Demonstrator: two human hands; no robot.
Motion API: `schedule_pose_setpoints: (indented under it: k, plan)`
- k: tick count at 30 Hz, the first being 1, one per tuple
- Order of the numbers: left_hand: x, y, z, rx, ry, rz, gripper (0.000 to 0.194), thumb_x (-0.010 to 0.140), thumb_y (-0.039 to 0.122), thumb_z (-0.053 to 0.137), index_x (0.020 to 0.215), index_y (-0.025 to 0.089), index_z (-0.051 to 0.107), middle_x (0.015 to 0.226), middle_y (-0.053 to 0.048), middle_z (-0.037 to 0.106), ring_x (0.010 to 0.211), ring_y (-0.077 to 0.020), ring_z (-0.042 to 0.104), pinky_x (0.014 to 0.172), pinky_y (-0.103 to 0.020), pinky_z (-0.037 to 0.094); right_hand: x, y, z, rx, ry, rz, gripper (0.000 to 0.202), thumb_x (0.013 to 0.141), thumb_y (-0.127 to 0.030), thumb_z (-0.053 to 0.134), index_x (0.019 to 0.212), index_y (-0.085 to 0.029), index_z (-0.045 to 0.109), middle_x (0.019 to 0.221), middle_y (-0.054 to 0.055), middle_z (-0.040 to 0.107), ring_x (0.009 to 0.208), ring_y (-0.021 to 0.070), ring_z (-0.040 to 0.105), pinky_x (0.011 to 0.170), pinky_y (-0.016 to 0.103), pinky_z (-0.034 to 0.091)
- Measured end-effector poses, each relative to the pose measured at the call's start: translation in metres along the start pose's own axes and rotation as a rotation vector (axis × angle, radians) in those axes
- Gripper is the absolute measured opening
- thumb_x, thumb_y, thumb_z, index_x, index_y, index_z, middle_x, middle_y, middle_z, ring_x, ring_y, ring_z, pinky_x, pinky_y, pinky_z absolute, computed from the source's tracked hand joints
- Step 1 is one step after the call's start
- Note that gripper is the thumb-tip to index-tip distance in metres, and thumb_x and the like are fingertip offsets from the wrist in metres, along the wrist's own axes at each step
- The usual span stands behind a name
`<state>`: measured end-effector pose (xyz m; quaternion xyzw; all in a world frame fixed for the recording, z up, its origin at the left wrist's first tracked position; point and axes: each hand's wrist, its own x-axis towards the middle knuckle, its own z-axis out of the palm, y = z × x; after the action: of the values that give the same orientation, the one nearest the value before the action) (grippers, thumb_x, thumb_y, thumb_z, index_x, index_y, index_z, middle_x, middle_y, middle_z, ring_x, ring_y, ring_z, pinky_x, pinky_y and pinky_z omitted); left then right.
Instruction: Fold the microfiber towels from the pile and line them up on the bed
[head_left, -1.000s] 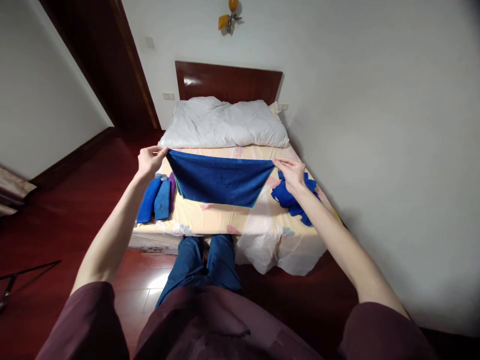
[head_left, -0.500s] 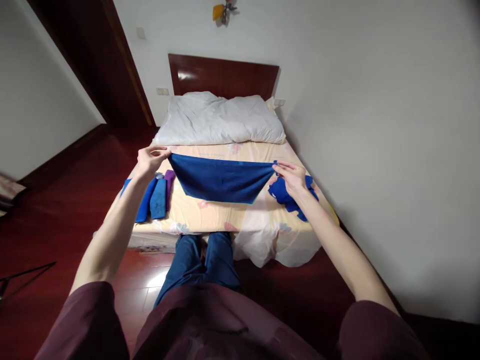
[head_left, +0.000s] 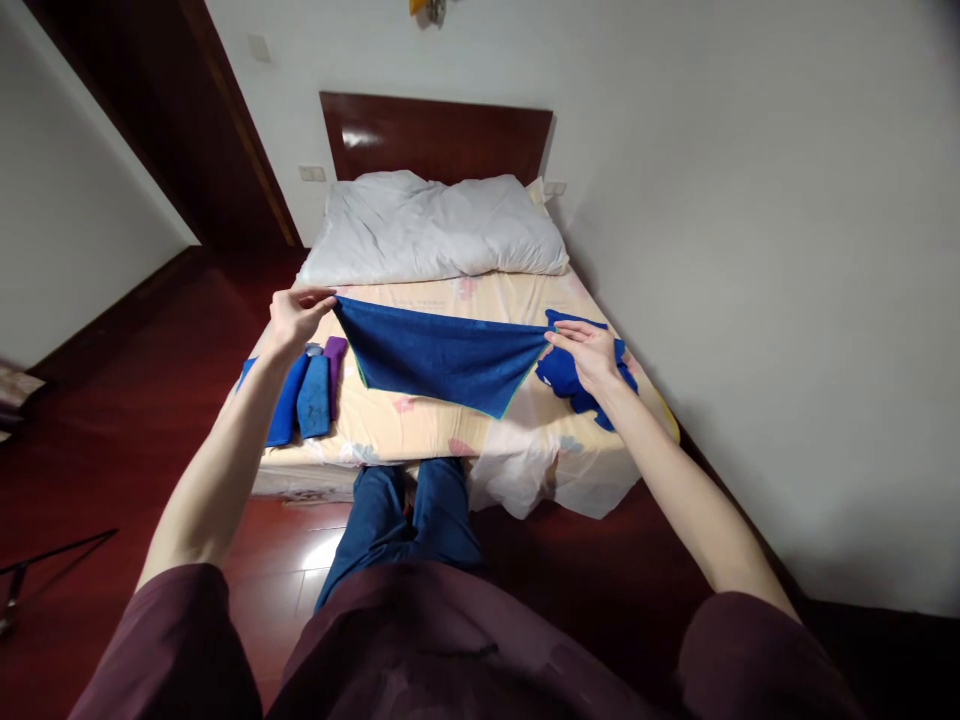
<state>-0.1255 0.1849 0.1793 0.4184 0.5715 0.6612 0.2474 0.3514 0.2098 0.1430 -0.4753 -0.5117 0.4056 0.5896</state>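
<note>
A blue towel [head_left: 442, 355] with green edging hangs stretched between my hands above the bed. My left hand [head_left: 298, 318] pinches its upper left corner, and my right hand [head_left: 585, 350] pinches the upper right one. Its lower edge sags toward the sheet; whether it touches cannot be made out. Behind my right hand lies a crumpled blue cloth heap [head_left: 561, 375]. Near my left forearm are rolled or folded cloths: a bright blue one [head_left: 287, 410], a duller blue one [head_left: 314, 398] and a purple one [head_left: 334, 365].
The bed [head_left: 405, 430] has a pale flowered sheet, with a white quilt or pillow [head_left: 442, 230] at the dark wooden headboard [head_left: 450, 135]. A white wall [head_left: 750, 250] runs along the right. A thin black stand leg [head_left: 60, 550] reaches over the floor at left.
The towel's lower right corner hangs a little lower, and its green edge shows more. Both hands still pinch its corners. The view has tilted slightly downward.
</note>
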Motion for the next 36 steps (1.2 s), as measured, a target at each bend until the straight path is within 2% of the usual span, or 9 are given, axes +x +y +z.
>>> schedule_pose_setpoints:
  k: [5, 9, 12, 15, 18, 21, 27, 32, 36]
  plan:
    - [-0.027, 0.008, -0.015, 0.118, -0.163, 0.065, 0.037, 0.054, 0.035, 0.095, 0.082, 0.015, 0.079, 0.081, -0.01, 0.075, 0.08, -0.024, 0.068, 0.067, -0.03, 0.056, -0.026, 0.004, -0.02, -0.023, -0.024, 0.065, 0.054, 0.045, -0.044, 0.099, 0.087, -0.019, 0.075, 0.085, 0.005, 0.075, 0.081, 0.0197, 0.071, 0.074, 0.032, 0.06]
    - [-0.058, 0.018, -0.039, 0.216, -0.278, 0.034, 0.048, 0.055, 0.047, 0.095, 0.087, 0.014, 0.082, 0.09, -0.012, 0.077, 0.087, -0.028, 0.07, 0.078, -0.036, 0.06, -0.052, 0.006, -0.042, -0.016, -0.036, 0.163, 0.051, 0.05, -0.053, 0.097, 0.084, -0.021, 0.077, 0.08, 0.005, 0.074, 0.069, 0.0156, 0.067, 0.065, 0.029, 0.057]
    - [-0.072, 0.023, -0.052, 0.235, -0.308, -0.034, 0.046, 0.054, 0.047, 0.095, 0.086, 0.016, 0.083, 0.092, -0.011, 0.078, 0.091, -0.0298, 0.07, 0.084, -0.039, 0.06, -0.063, 0.004, -0.052, -0.054, -0.028, 0.186, 0.051, 0.049, -0.055, 0.097, 0.081, -0.021, 0.078, 0.077, 0.006, 0.074, 0.066, 0.0161, 0.066, 0.063, 0.03, 0.056]
    - [-0.073, 0.02, -0.055, 0.229, -0.29, -0.091, 0.039, 0.054, 0.039, 0.096, 0.082, 0.016, 0.083, 0.089, -0.011, 0.077, 0.09, -0.0283, 0.071, 0.082, -0.035, 0.061, -0.063, 0.005, -0.052, -0.104, -0.052, 0.201, 0.05, 0.049, -0.054, 0.098, 0.081, -0.021, 0.078, 0.077, 0.006, 0.074, 0.068, 0.0179, 0.067, 0.063, 0.031, 0.057]
    - [-0.062, 0.004, -0.053, 0.215, -0.279, -0.132, 0.033, 0.056, 0.033, 0.096, 0.08, 0.016, 0.082, 0.087, -0.01, 0.077, 0.087, -0.0266, 0.07, 0.074, -0.032, 0.06, -0.054, 0.013, -0.045, -0.117, -0.092, 0.241, 0.05, 0.05, -0.054, 0.098, 0.082, -0.021, 0.078, 0.076, 0.006, 0.073, 0.067, 0.0173, 0.067, 0.062, 0.03, 0.056]
    - [-0.042, -0.023, -0.05, 0.223, -0.285, -0.172, 0.031, 0.058, 0.028, 0.096, 0.081, 0.014, 0.082, 0.085, -0.011, 0.076, 0.078, -0.0226, 0.068, 0.067, -0.028, 0.056, -0.037, 0.029, -0.031, -0.084, -0.11, 0.284, 0.05, 0.051, -0.051, 0.098, 0.083, -0.019, 0.078, 0.075, 0.005, 0.073, 0.064, 0.0151, 0.065, 0.058, 0.028, 0.054]
    - [0.019, -0.074, -0.025, 0.22, -0.3, -0.2, 0.028, 0.056, 0.024, 0.096, 0.076, 0.013, 0.079, 0.071, -0.008, 0.072, 0.061, -0.016, 0.061, 0.056, -0.026, 0.049, 0.029, 0.066, 0.018, -0.041, -0.041, 0.325, 0.042, 0.049, -0.036, 0.099, 0.077, -0.016, 0.075, 0.065, 0.002, 0.069, 0.058, 0.0112, 0.06, 0.052, 0.023, 0.049]
    - [0.069, -0.08, -0.002, 0.198, -0.208, 0.009, 0.034, 0.064, 0.028, 0.091, 0.088, 0.008, 0.078, 0.074, -0.006, 0.072, 0.067, -0.0162, 0.064, 0.066, -0.031, 0.055, 0.087, 0.075, 0.054, -0.081, 0.019, 0.096, 0.034, 0.058, -0.035, 0.094, 0.077, -0.017, 0.073, 0.069, 0.003, 0.072, 0.062, 0.0128, 0.064, 0.058, 0.024, 0.052]
    - [0.07, -0.086, -0.009, 0.206, -0.171, 0.141, 0.044, 0.079, 0.036, 0.083, 0.106, 0.003, 0.074, 0.088, -0.005, 0.074, 0.08, -0.0151, 0.068, 0.081, -0.033, 0.056, 0.094, 0.083, 0.056, -0.084, 0.045, -0.118, 0.036, 0.063, -0.043, 0.091, 0.082, -0.019, 0.073, 0.077, 0.004, 0.074, 0.071, 0.0162, 0.069, 0.069, 0.028, 0.058]
